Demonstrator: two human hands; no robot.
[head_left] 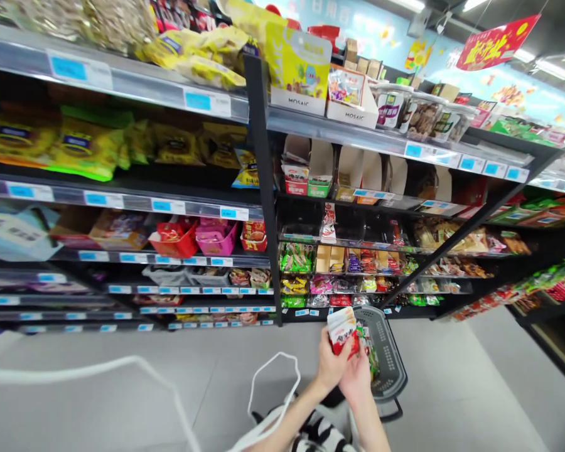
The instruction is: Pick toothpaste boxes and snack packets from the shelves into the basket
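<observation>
Both of my hands are together low in the head view, just right of the middle. My left hand (330, 359) and my right hand (355, 370) are closed around a small stack of red and white snack packets (343, 328), held upright with the printed front showing. Right behind and beside them is a grey shopping basket (390, 351) with a dark handle. Several green and other coloured packets (371, 355) lie inside it, partly covered by my right hand.
Dark snack shelves (263, 157) with blue and white price tags fill the view ahead. Open display boxes (306, 182) stand on a middle shelf. A white cord (275, 358) hangs at lower left. Grey floor (207, 370) runs below, and another shelf (550, 314) stands at right.
</observation>
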